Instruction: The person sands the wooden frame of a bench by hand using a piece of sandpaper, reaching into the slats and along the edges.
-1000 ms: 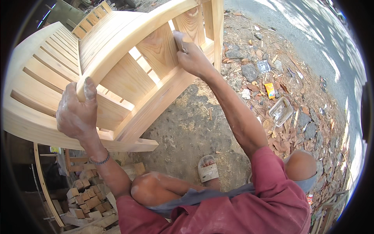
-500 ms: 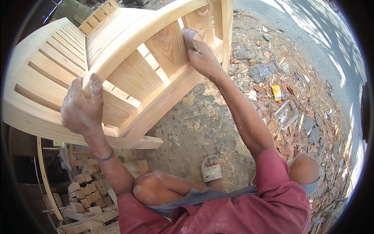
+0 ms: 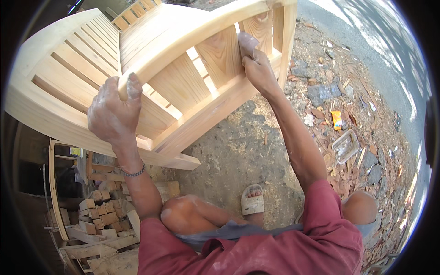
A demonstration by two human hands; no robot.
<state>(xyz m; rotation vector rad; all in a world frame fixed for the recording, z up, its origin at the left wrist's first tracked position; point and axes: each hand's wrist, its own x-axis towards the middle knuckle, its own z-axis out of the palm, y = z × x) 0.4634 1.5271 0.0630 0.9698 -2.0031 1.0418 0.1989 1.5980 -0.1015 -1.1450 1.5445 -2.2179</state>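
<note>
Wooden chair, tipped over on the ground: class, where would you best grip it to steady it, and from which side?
Grip the curved armrest from above, as the left hand does: its thin rounded edge lets fingers wrap over it.

one unpainted wooden chair (image 3: 151, 68) tipped on its side. two hands on it: the left hand (image 3: 112, 112) and the right hand (image 3: 257, 68). one piece of sandpaper (image 3: 247, 43). one sandal (image 3: 252, 200). one clear plastic tray (image 3: 346, 145) and one orange wrapper (image 3: 337, 120) on the ground. one bracelet (image 3: 134, 173). one heap of small wood offcuts (image 3: 98, 215), too many to count.
</note>
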